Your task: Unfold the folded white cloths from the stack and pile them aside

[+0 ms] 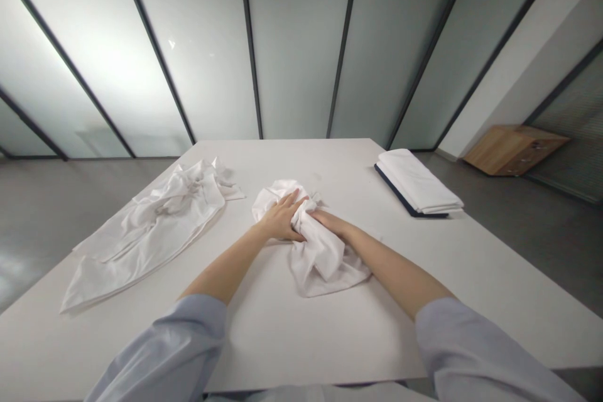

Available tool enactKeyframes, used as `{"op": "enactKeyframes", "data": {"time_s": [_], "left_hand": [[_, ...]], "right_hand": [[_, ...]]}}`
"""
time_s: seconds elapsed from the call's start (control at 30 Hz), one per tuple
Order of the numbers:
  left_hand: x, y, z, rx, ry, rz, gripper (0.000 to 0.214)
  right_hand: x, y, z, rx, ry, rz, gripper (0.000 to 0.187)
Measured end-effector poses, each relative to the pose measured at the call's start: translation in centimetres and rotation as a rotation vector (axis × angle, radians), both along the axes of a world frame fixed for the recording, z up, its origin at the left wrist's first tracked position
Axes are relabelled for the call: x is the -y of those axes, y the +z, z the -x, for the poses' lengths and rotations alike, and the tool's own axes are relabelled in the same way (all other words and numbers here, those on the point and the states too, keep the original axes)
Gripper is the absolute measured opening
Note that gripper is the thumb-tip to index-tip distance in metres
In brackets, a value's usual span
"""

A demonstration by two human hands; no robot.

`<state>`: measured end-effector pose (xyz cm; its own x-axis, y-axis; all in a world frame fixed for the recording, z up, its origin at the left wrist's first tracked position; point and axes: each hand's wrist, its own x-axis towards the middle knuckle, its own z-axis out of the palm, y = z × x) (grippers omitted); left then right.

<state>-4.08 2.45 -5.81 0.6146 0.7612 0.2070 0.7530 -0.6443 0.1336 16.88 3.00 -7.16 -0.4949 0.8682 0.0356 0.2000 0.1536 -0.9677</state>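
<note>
A crumpled white cloth lies bunched in the middle of the table, its loose lower part spread towards me. My left hand rests on the bunched part from the left, its fingers stretched out and the thumb apart. From the right, my right hand reaches into the same cloth; folds hide its fingers, so I cannot see whether they grip. Off to the left, a second rumpled white cloth lies loosely spread, untouched by either hand.
At the right edge of the white table lies a folded white cloth on top of a dark navy folded cloth or flat item. Frosted glass panels stand behind the table. A wooden cabinet is on the floor at right.
</note>
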Motion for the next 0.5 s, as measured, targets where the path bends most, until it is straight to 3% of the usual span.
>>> {"op": "enactKeyframes", "data": {"time_s": [0.07, 0.13, 0.2, 0.27, 0.4, 0.5], "left_hand": [[-0.3, 0.1, 0.2, 0.036, -0.038, 0.072, 0.096], [-0.6, 0.3, 0.4, 0.089, -0.042, 0.122, 0.065], [-1.1, 0.7, 0.9, 0.154, 0.01, 0.148, 0.04], [-1.5, 1.6, 1.7, 0.21, 0.107, 0.112, 0.032], [-1.6, 5.6, 5.2, 0.234, 0.287, -0.109, 0.03], [-0.7, 9.9, 9.3, 0.263, 0.514, -0.318, 0.032]], "right_hand": [[0.7, -0.1, 1.3, -0.083, 0.002, 0.087, 0.035], [0.4, -0.1, 1.5, -0.2, -0.065, 0.175, 0.034], [-0.8, 0.1, 0.7, -0.369, -0.202, 0.203, 0.038], [-2.3, 0.4, -1.0, -0.54, -0.41, 0.144, 0.039], [-4.5, 0.2, -5.2, -0.67, -0.808, 0.092, 0.032], [-5.2, -0.6, -6.7, -0.677, -0.916, 0.163, 0.026]]}}
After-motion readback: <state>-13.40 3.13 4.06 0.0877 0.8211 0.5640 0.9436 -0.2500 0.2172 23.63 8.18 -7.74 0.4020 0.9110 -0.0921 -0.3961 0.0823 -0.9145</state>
